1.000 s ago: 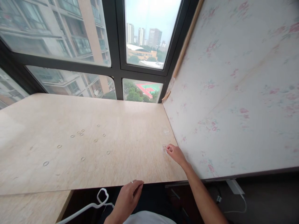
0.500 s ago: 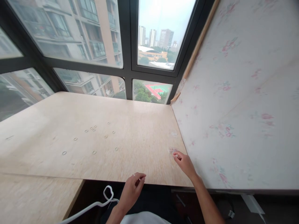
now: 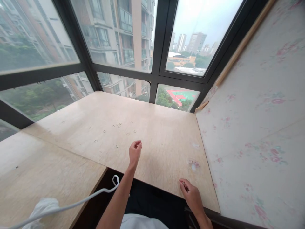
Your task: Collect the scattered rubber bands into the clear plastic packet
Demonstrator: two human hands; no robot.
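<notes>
Several small thin rings [image 3: 117, 146] lie scattered on the pale wood-grain tabletop [image 3: 162, 159], left of centre. Over the right side of this group is my left hand [image 3: 134, 154], its thumb and fingers pinched together at the tabletop. Whatever may be between those fingertips is too small to make out. My right hand [image 3: 192, 194] hovers by the front edge of the tabletop, fingers curled and thumb pressed to the forefinger; its fingertips show nothing I can name. Beyond it lies a small clear plastic packet [image 3: 194, 164] with reddish marks.
A white cable [image 3: 83, 199] loops over the lower tabletop section [image 3: 59, 178] at left, next to crumpled white plastic [image 3: 44, 208]. A flower-patterned wall [image 3: 250, 143] bounds the right side. Dark-framed windows [image 3: 156, 63] stand along the back.
My left hand has reached forward to the rings, and one ring there no longer shows. My right hand has drawn back from the plastic packet towards the front edge. The view has turned left.
</notes>
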